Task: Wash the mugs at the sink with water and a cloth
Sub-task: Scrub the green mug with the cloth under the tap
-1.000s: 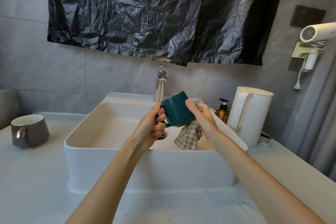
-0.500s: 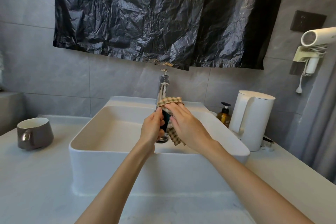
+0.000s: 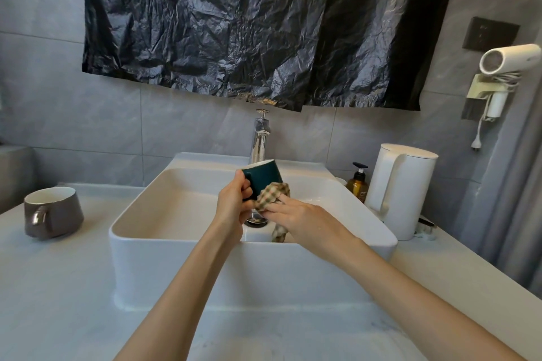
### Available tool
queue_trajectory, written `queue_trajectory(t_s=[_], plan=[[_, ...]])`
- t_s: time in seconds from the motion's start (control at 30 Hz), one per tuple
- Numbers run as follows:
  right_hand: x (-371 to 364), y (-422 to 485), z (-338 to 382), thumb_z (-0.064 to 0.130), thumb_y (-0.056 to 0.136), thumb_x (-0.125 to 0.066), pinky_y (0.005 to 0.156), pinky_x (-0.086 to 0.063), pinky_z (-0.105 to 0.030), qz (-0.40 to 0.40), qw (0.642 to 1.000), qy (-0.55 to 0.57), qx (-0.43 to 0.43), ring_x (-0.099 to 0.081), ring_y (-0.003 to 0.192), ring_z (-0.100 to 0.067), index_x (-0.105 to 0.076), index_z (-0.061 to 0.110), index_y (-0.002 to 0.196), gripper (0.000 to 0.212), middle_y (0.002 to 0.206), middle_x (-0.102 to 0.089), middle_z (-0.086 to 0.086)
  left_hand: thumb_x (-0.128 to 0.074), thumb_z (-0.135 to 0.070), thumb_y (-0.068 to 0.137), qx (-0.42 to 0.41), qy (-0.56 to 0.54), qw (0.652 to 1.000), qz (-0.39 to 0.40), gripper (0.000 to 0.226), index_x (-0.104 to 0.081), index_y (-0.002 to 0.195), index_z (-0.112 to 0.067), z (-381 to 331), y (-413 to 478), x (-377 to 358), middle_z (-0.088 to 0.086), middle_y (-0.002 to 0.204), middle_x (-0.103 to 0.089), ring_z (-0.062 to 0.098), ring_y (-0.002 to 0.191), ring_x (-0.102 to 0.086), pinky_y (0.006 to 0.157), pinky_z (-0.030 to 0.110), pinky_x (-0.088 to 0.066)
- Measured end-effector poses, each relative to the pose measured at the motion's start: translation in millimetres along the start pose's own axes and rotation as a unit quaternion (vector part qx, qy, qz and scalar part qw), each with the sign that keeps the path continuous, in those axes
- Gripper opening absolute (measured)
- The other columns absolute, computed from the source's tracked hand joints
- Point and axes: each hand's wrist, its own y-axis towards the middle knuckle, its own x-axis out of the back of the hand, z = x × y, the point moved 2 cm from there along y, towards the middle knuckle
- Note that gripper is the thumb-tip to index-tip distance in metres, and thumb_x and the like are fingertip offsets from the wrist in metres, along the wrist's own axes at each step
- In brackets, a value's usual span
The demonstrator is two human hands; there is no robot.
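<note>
Over the white sink (image 3: 176,246) my left hand (image 3: 233,204) grips the handle of a dark green mug (image 3: 265,176), held roughly upright just in front of the chrome tap (image 3: 260,138). My right hand (image 3: 296,214) holds a checked cloth (image 3: 271,195) bunched against the mug's lower side; one end of the cloth hangs down into the basin. A second mug (image 3: 52,212), grey-brown with a white inside, stands on the counter to the left of the sink. No water is visible running from the tap.
A white kettle (image 3: 401,187) and a brown pump bottle (image 3: 358,183) stand at the sink's right. A hair dryer (image 3: 509,60) hangs on the right wall. Black plastic sheeting (image 3: 249,23) covers the wall above the tap. The drain (image 3: 256,219) shows below my hands.
The cloth, which covered the top of the mug half a second ago, has slid down to its lower side, so the green mug shows again. My right hand dropped lower.
</note>
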Motion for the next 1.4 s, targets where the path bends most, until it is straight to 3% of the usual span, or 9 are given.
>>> queue_trajectory(t_s=[0.13, 0.27, 0.43, 0.6, 0.83, 0.97, 1.17, 1.27, 1.4], plan=[[12, 0, -2, -0.016, 0.069, -0.067, 0.067, -0.060, -0.033, -0.058, 0.998, -0.012, 0.007, -0.054, 0.123, -0.024, -0.059, 0.012, 0.129, 0.066, 0.131, -0.060, -0.003, -0.035, -0.039, 0.103, 0.023, -0.053, 0.997, 0.048, 0.042, -0.035, 0.066, -0.021, 0, 3, 1, -0.011, 0.045, -0.027, 0.000, 0.029, -0.016, 0.028, 0.012, -0.011], [23, 14, -9, -0.016, 0.078, -0.060, 0.078, -0.058, -0.040, -0.066, 0.996, 0.008, -0.056, -0.031, 0.141, -0.020, -0.043, 0.015, 0.143, 0.074, 0.150, -0.040, 0.000, -0.035, -0.041, 0.103, 0.022, 0.011, 0.998, 0.066, 0.042, -0.035, 0.066, -0.021, 3, 3, -2, -0.010, 0.048, -0.027, 0.001, 0.030, -0.015, 0.028, 0.014, -0.009], [21, 26, -11, -0.008, 0.089, -0.053, 0.094, -0.052, -0.040, -0.096, 0.990, 0.040, -0.098, -0.029, 0.139, -0.017, -0.036, 0.020, 0.147, 0.067, 0.152, -0.035, 0.003, -0.037, -0.042, 0.102, 0.007, 0.045, 0.997, 0.056, 0.040, -0.037, 0.068, -0.022, 2, -2, -3, -0.008, 0.055, -0.027, 0.002, 0.032, -0.015, 0.031, 0.015, -0.008], [13, 10, 3, -0.015, 0.087, -0.047, 0.098, -0.049, -0.038, -0.017, 0.997, 0.037, -0.064, -0.014, 0.147, -0.018, -0.028, 0.019, 0.151, 0.074, 0.157, -0.026, 0.004, -0.038, -0.039, 0.102, -0.007, 0.002, 1.000, 0.022, 0.041, -0.036, 0.065, -0.021, 0, -1, -1, -0.010, 0.047, -0.027, 0.001, 0.030, -0.015, 0.029, 0.014, -0.010], [19, 1, 0, -0.006, 0.093, -0.047, 0.102, -0.042, -0.030, 0.061, 0.998, 0.011, -0.026, -0.013, 0.147, -0.012, -0.034, 0.023, 0.148, 0.064, 0.156, -0.028, 0.011, -0.038, -0.040, 0.102, 0.007, -0.033, 0.999, 0.024, 0.042, -0.038, 0.065, -0.020, 1, 0, 1, -0.011, 0.045, -0.030, 0.001, 0.030, -0.017, 0.028, 0.013, -0.013], [21, 4, -8, -0.008, 0.089, -0.053, 0.095, -0.051, -0.040, 0.020, 0.999, 0.029, -0.035, -0.022, 0.144, -0.014, -0.042, 0.024, 0.144, 0.065, 0.153, -0.035, 0.007, -0.037, -0.041, 0.102, 0.019, -0.034, 0.998, 0.049, 0.042, -0.036, 0.065, -0.021, 1, 0, 0, -0.012, 0.045, -0.027, 0.000, 0.029, -0.015, 0.028, 0.013, -0.011], [27, 24, -19, -0.015, 0.093, -0.034, 0.116, -0.025, -0.033, -0.074, 0.989, 0.078, -0.103, -0.016, 0.147, -0.017, -0.032, 0.026, 0.149, 0.070, 0.158, -0.023, 0.007, -0.035, -0.041, 0.103, 0.018, -0.014, 0.997, 0.077, 0.041, -0.035, 0.067, -0.022, 1, -2, -2, -0.010, 0.050, -0.025, 0.001, 0.030, -0.014, 0.029, 0.014, -0.008], [16, 17, -18, -0.019, 0.089, -0.033, 0.115, -0.012, -0.021, -0.078, 0.985, 0.087, -0.125, -0.014, 0.147, -0.015, -0.031, 0.025, 0.150, 0.075, 0.158, -0.023, 0.004, -0.035, -0.041, 0.103, 0.015, -0.029, 0.997, 0.068, 0.041, -0.035, 0.066, -0.021, -1, -4, 0, -0.011, 0.046, -0.026, 0.000, 0.029, -0.014, 0.028, 0.014, -0.008], [6, -8, -11, -0.014, 0.093, -0.038, 0.116, -0.017, -0.022, -0.020, 0.989, 0.107, -0.096, -0.012, 0.147, -0.010, -0.034, 0.026, 0.148, 0.069, 0.157, -0.023, 0.008, -0.036, -0.041, 0.102, 0.013, -0.049, 0.997, 0.055, 0.042, -0.034, 0.065, -0.022, -2, -2, 2, -0.011, 0.043, -0.027, 0.000, 0.028, -0.015, 0.027, 0.013, -0.009]])
